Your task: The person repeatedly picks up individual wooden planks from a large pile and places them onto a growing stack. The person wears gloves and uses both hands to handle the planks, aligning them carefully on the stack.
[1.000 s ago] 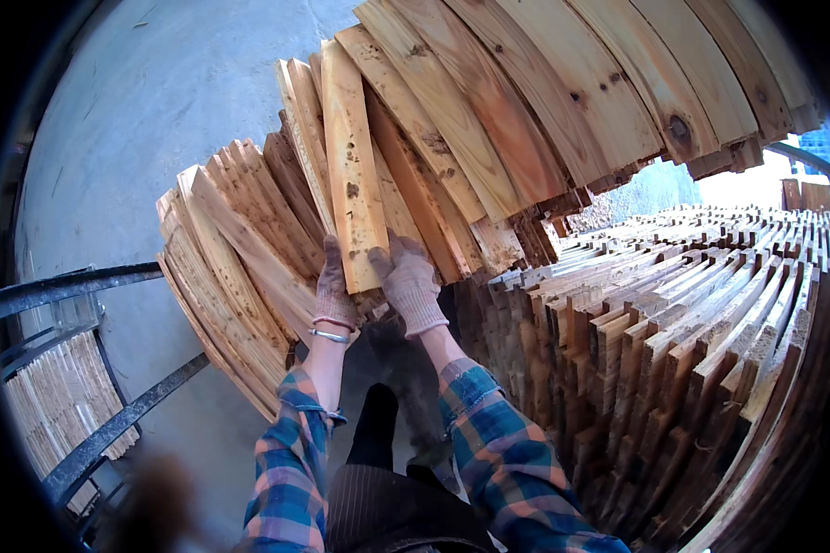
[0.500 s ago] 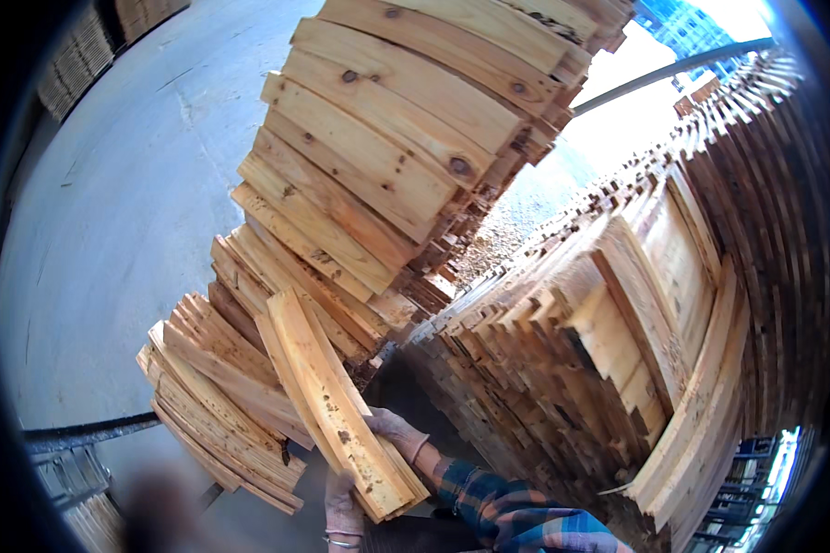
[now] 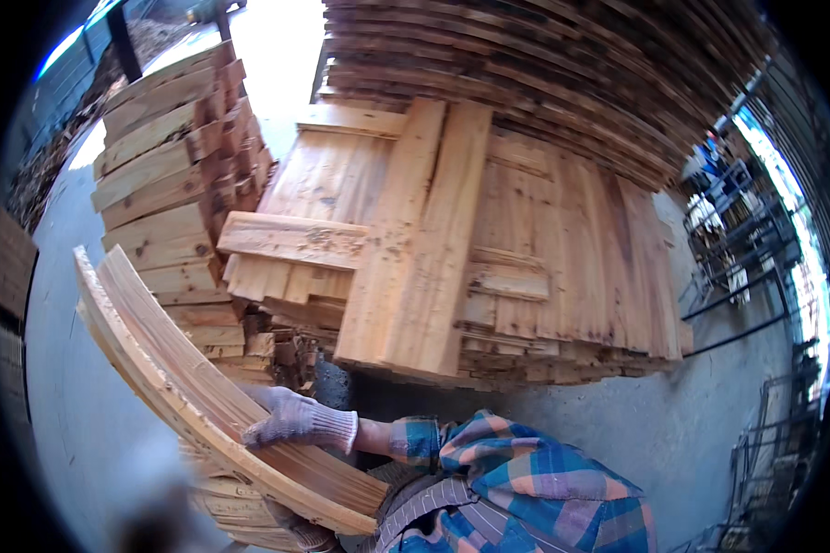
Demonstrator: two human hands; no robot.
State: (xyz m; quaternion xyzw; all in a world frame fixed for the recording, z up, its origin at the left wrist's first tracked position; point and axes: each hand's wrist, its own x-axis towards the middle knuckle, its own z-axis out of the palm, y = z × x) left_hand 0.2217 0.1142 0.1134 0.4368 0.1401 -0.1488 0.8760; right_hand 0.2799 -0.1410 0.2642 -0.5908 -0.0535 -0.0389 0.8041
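The right hand (image 3: 295, 419), gloved, has its fingers clamped on a pair of boards (image 3: 180, 364) about midway along their length, the thumb toward the near edge. The left hand (image 3: 302, 536) is under their lower end, mostly hidden, so how its fingers are set cannot be told.

Half a second ago the boards stood more upright in view, a broad face turned up; now they lean over to the left and show more of a long narrow edge. The view has swung round too: the broad stack (image 3: 581, 258), then at the right, now fills the middle.

The boards' long axis runs slantwise, the far end pointing up and left, the near end down by the waist; they look bowed in this wide view. They are in the air at the lower left, apart from the broad stack.

Beyond the right hand, the checked sleeve (image 3: 526, 461) crosses the lower middle. On the broad stack two long planks (image 3: 415, 240) lie side by side, with a short piece (image 3: 295, 240) to their left. The knotty pile (image 3: 161, 184) stands at the left, and a tall stack (image 3: 526, 55) rises behind.
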